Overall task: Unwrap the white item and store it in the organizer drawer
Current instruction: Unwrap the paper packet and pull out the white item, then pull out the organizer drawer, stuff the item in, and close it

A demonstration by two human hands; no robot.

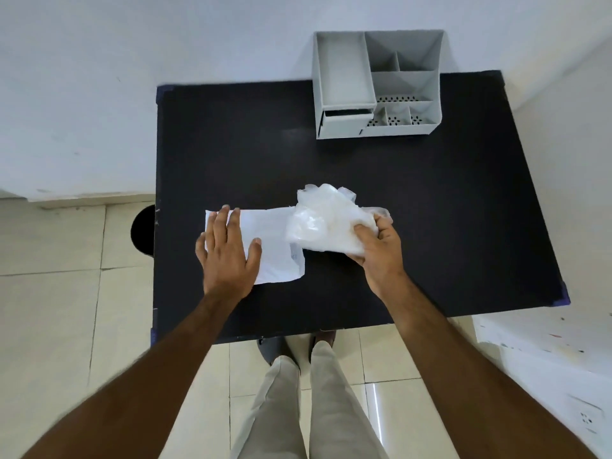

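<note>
A flat white packet [275,243] lies on the black table [430,210], near its middle. My left hand [228,253] rests flat on the packet's left part with fingers spread. My right hand [377,250] grips a crumpled clear plastic wrapper [328,220] that bulges up just right of the packet and overlaps its right edge. A grey desk organizer [377,84] stands at the far right of the table. Its small drawer [344,122] at the lower left front is pulled slightly out.
A white wall runs behind the table. A round black object [143,230] sits on the tiled floor at the table's left edge. My legs and feet show below the near edge. A white surface with specks lies at the right.
</note>
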